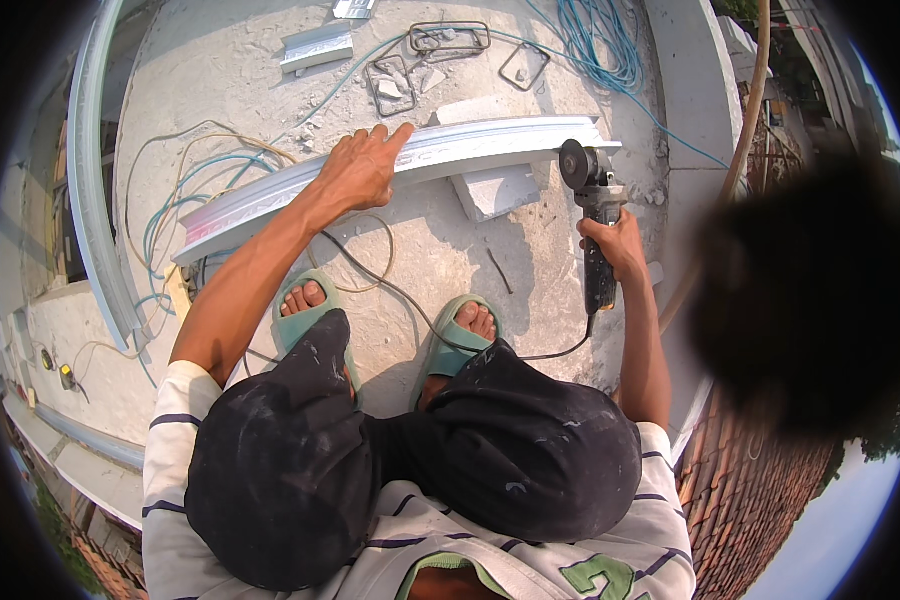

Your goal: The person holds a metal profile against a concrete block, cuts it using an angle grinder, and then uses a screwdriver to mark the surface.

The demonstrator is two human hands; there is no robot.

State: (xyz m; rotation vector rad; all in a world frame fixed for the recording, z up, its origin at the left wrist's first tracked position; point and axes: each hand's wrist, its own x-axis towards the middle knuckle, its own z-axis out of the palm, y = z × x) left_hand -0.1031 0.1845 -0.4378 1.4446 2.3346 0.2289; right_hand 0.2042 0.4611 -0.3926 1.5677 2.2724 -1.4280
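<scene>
My left hand (358, 172) is closed over a long silvery metal channel (480, 142), its fingers curled across the far side. The channel lies across the floor in front of my feet, its right part resting over a pale block (498, 190). In my right hand (618, 245) is an angle grinder (600, 205), gripped by its dark body. The grinder's disc (574, 163) is at the channel's right end; whether it touches the metal I cannot tell. From the grinder's lower end a black cord (560, 352) runs left past my sandals.
Coiled blue hose (602, 55) lies at the far right, near bent wire frames (450, 40) and rubble. A short channel piece (317, 48) is farther back. Cables (160, 215) tangle at the left beside another long channel (100, 200). A low wall (695, 200) edges the right, with roof tiles (740, 490) beyond.
</scene>
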